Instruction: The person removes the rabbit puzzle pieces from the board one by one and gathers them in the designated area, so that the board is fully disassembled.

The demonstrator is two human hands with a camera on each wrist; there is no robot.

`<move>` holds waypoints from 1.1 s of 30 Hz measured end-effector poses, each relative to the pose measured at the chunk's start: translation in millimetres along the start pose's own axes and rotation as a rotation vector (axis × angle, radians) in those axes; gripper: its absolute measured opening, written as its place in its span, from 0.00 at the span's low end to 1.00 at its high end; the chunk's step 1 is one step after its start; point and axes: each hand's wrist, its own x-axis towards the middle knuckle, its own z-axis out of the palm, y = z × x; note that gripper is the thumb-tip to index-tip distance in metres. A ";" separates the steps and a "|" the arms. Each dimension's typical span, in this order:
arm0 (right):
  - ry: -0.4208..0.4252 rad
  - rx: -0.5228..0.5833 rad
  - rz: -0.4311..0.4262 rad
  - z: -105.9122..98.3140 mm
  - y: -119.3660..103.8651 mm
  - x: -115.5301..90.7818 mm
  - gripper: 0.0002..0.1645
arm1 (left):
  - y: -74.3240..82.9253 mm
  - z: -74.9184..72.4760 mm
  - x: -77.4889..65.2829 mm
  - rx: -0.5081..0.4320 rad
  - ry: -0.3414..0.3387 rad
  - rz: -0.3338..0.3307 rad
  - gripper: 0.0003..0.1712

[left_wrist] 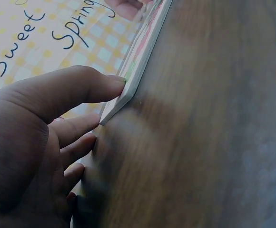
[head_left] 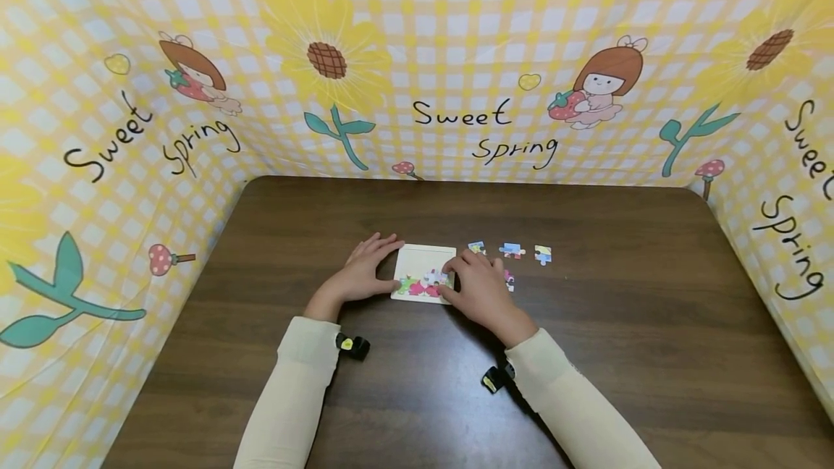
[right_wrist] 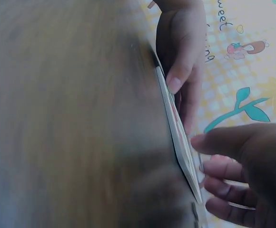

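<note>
A pale puzzle tray (head_left: 423,258) lies on the dark wooden table, with pink and green pieces (head_left: 417,287) along its near edge. A white-and-blue puzzle piece (head_left: 434,277) sits just above that row. My left hand (head_left: 361,270) steadies the tray's left side, its thumb (left_wrist: 112,86) on the near corner and its other fingers stretched along the edge. Over the tray's right side is my right hand (head_left: 481,286), thumb and index apart beside the white-and-blue piece. In the right wrist view, the thumb (right_wrist: 214,142) reaches over the tray and the other fingers bend beside it.
Loose puzzle pieces lie right of the tray: one (head_left: 477,247) behind my right hand, another (head_left: 512,250), and one farther right (head_left: 543,255). A pink piece (head_left: 510,281) is partly hidden by the hand. Yellow checked cloth (head_left: 456,35) walls the table's back and sides.
</note>
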 end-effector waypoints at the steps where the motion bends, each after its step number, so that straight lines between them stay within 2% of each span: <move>1: 0.002 0.019 -0.015 -1.2 1.3 -1.3 0.18 | -0.2 0.3 -0.4 0.000 0.003 0.001 0.46; 6: -0.024 0.096 -0.076 -9.8 12.3 -10.4 0.17 | -0.1 1.1 -1.3 -0.006 0.002 0.007 0.46; 10: -0.048 0.135 -0.083 -16.6 26.0 -22.1 0.16 | 0.1 1.1 -1.2 -0.008 -0.006 0.003 0.47; 14: -0.036 0.140 -0.078 -24.3 41.4 -35.1 0.16 | -0.7 0.4 -1.0 -0.007 -0.002 0.001 0.47; 22: -0.029 0.120 -0.031 -41.4 74.7 -55.8 0.18 | -1.3 -0.4 -0.8 -0.012 -0.003 0.001 0.47; 33: -0.052 0.145 0.053 -60.1 119.3 -69.0 0.16 | -1.8 0.3 0.1 -0.006 -0.001 -0.001 0.46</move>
